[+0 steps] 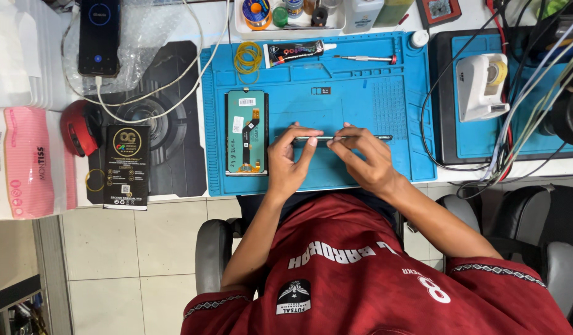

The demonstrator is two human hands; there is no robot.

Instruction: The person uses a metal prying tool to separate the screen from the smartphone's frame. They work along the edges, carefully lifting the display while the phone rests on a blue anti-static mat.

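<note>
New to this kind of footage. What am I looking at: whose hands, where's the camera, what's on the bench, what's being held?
There is one picture, from a camera worn on a person's head that looks straight down, so you see their red shirt at the bottom and the workbench above it. No machine is involved, only two bare hands. The left hand and right hand together pinch a thin, flat phone part seen edge-on, just above a blue work mat. Left of the hands on the mat lies a phone screen assembly, back side up, with a ribbon cable. Further up the mat are rubber bands, a glue tube and a small screwdriver. At far left, a phone is plugged into a white cable.
</note>
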